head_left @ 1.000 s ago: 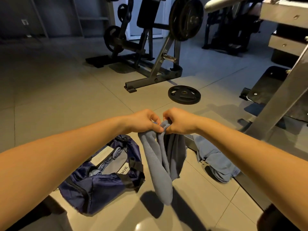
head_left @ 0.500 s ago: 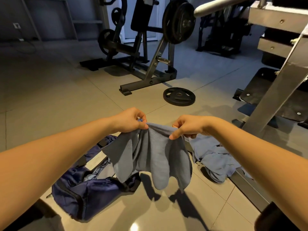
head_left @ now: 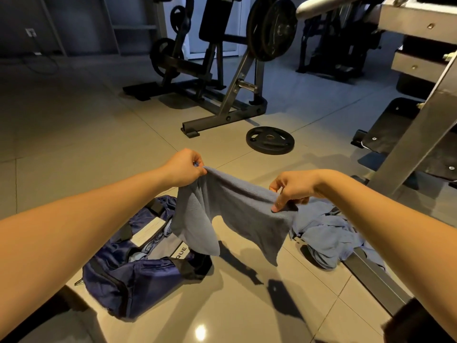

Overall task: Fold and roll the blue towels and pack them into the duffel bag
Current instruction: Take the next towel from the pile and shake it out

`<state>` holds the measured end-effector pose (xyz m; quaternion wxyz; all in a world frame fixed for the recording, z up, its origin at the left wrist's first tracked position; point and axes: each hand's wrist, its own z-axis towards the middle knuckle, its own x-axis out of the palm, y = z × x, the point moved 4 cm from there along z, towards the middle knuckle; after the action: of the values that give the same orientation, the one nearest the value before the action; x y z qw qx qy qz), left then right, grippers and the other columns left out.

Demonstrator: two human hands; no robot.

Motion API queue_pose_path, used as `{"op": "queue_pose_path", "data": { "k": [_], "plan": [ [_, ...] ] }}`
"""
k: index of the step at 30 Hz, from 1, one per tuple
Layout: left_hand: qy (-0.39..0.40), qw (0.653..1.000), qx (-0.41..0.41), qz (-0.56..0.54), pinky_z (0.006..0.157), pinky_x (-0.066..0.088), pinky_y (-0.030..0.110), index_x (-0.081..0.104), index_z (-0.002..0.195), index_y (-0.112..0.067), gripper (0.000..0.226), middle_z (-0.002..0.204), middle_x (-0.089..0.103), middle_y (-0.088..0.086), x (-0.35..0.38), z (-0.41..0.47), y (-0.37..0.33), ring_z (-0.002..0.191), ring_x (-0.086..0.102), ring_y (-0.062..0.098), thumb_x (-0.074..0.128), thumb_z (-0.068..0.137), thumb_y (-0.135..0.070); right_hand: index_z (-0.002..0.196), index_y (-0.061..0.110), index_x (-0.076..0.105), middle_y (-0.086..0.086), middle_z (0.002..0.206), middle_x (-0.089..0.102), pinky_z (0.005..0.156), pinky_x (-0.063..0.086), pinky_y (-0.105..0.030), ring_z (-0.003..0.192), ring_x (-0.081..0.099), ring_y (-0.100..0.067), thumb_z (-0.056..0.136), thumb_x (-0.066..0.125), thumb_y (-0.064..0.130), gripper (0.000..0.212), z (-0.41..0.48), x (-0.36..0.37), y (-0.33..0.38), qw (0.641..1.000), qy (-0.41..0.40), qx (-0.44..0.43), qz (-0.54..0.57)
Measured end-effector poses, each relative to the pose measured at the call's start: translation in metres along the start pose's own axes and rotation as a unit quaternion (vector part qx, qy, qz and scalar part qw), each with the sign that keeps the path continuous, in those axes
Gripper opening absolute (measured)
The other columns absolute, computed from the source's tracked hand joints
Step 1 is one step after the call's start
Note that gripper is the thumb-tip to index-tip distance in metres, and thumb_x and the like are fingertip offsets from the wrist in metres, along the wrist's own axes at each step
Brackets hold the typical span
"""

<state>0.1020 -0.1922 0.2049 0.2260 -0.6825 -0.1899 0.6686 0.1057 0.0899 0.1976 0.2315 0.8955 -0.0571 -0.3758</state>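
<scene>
A blue towel (head_left: 237, 214) hangs in the air, stretched between my two hands, its lower corners drooping. My left hand (head_left: 184, 167) pinches its upper left corner. My right hand (head_left: 290, 189) pinches the upper right edge between thumb and fingers. Below on the tiled floor lies the navy duffel bag (head_left: 138, 273), open, with rolled blue towels visible inside. A heap of loose blue towels (head_left: 329, 233) lies on the floor to the right, under my right forearm.
A black weight plate (head_left: 270, 140) lies flat on the floor ahead. A plate-loaded gym machine (head_left: 222, 78) stands behind it. A metal machine frame (head_left: 415, 144) and its floor rail (head_left: 376, 280) run along the right.
My hands moved apart from touching each other, spreading the bunched towel wide open between them. The towel went from a hanging bundle to a stretched sheet.
</scene>
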Motion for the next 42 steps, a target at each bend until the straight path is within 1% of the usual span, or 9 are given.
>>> {"op": "queue_pose_path", "data": {
  "k": [3, 5, 11, 15, 21, 25, 33, 36, 42],
  "plan": [
    [-0.018, 0.999, -0.029, 0.011, 0.081, 0.055, 0.045, 0.067, 0.089, -0.009, 0.015, 0.088, 0.067, 0.014, -0.003, 0.003, 0.01, 0.087, 0.062, 0.029, 0.064, 0.098, -0.021, 0.115, 0.002, 0.067, -0.01, 0.073, 0.063, 0.045, 0.029, -0.022, 0.051, 0.039, -0.012, 0.093, 0.07, 0.017, 0.026, -0.003, 0.004, 0.006, 0.999, 0.029, -0.017, -0.021],
    [-0.011, 0.999, -0.026, 0.015, 0.077, 0.054, 0.044, 0.068, 0.091, -0.007, 0.017, 0.087, 0.066, 0.014, -0.003, 0.003, 0.012, 0.082, 0.059, 0.026, 0.064, 0.098, -0.022, 0.102, 0.003, 0.069, -0.007, 0.068, 0.065, 0.045, 0.033, -0.019, 0.051, 0.044, -0.011, 0.095, 0.067, 0.015, 0.013, -0.004, 0.001, 0.013, 0.998, 0.002, -0.066, 0.016],
    [0.0, 1.0, -0.001, 0.022, 0.078, 0.055, 0.047, 0.068, 0.09, -0.01, 0.015, 0.088, 0.069, 0.015, -0.001, 0.002, 0.007, 0.079, 0.059, 0.026, 0.065, 0.098, -0.022, 0.101, 0.003, 0.06, -0.006, 0.066, 0.063, 0.047, 0.038, -0.018, 0.052, 0.052, -0.01, 0.096, 0.065, 0.009, 0.009, -0.008, 0.0, 0.029, 0.984, -0.001, -0.124, 0.128],
    [0.02, 0.999, 0.01, 0.031, 0.08, 0.056, 0.049, 0.067, 0.09, -0.014, 0.013, 0.09, 0.069, 0.011, 0.0, -0.001, 0.005, 0.089, 0.065, 0.029, 0.065, 0.098, -0.024, 0.105, 0.0, 0.063, -0.012, 0.081, 0.058, 0.052, 0.042, -0.02, 0.061, 0.051, -0.012, 0.097, 0.063, 0.014, 0.017, -0.008, 0.001, 0.035, 0.979, -0.022, -0.135, 0.15],
    [0.031, 0.998, 0.033, 0.039, 0.08, 0.058, 0.047, 0.066, 0.089, -0.015, 0.013, 0.088, 0.067, 0.007, 0.002, -0.004, -0.004, 0.088, 0.065, 0.026, 0.064, 0.098, -0.024, 0.083, 0.013, 0.055, 0.001, 0.065, 0.049, 0.053, 0.036, -0.022, 0.054, 0.044, -0.009, 0.1, 0.057, 0.035, 0.029, -0.01, 0.005, 0.044, 0.97, -0.053, -0.131, 0.198],
    [0.045, 0.997, 0.043, 0.045, 0.08, 0.057, 0.045, 0.064, 0.087, -0.018, 0.015, 0.086, 0.065, 0.003, 0.003, -0.003, -0.007, 0.086, 0.063, 0.024, 0.062, 0.1, -0.025, 0.088, 0.013, 0.053, -0.005, 0.071, 0.048, 0.054, 0.034, -0.024, 0.057, 0.045, -0.012, 0.106, 0.038, 0.034, 0.032, -0.012, 0.004, 0.047, 0.949, -0.091, -0.122, 0.276],
    [0.06, 0.996, 0.062, 0.001, 0.085, 0.053, 0.034, 0.055, 0.131, -0.017, 0.027, 0.104, 0.061, -0.001, 0.006, -0.006, -0.014, 0.097, 0.061, 0.017, 0.053, 0.105, -0.024, 0.088, 0.002, 0.072, -0.009, 0.087, 0.067, 0.062, 0.055, -0.026, 0.081, 0.063, -0.021, 0.097, 0.064, 0.024, 0.025, -0.013, -0.016, 0.042, 0.936, -0.25, -0.143, 0.201],
    [0.019, 0.998, 0.05, -0.03, 0.065, 0.043, 0.025, 0.053, 0.125, -0.018, 0.028, 0.083, 0.059, -0.002, 0.002, -0.007, -0.022, 0.076, 0.057, 0.012, 0.063, 0.1, -0.023, 0.098, 0.004, 0.071, -0.01, 0.089, 0.07, 0.058, 0.055, -0.025, 0.079, 0.068, -0.022, 0.094, 0.068, 0.017, 0.014, -0.012, -0.013, 0.045, 0.931, -0.254, -0.132, 0.227],
    [0.015, 0.988, 0.007, -0.151, 0.076, 0.056, 0.028, 0.075, 0.1, -0.008, 0.012, 0.093, 0.075, 0.013, 0.006, -0.008, -0.032, 0.093, 0.07, 0.021, 0.074, 0.088, -0.006, 0.1, 0.0, 0.071, -0.015, 0.091, 0.071, 0.061, 0.06, -0.03, 0.068, 0.073, -0.022, 0.097, 0.061, 0.006, 0.012, -0.006, 0.0, 0.069, 0.918, -0.207, -0.145, 0.306]
  ]
}}
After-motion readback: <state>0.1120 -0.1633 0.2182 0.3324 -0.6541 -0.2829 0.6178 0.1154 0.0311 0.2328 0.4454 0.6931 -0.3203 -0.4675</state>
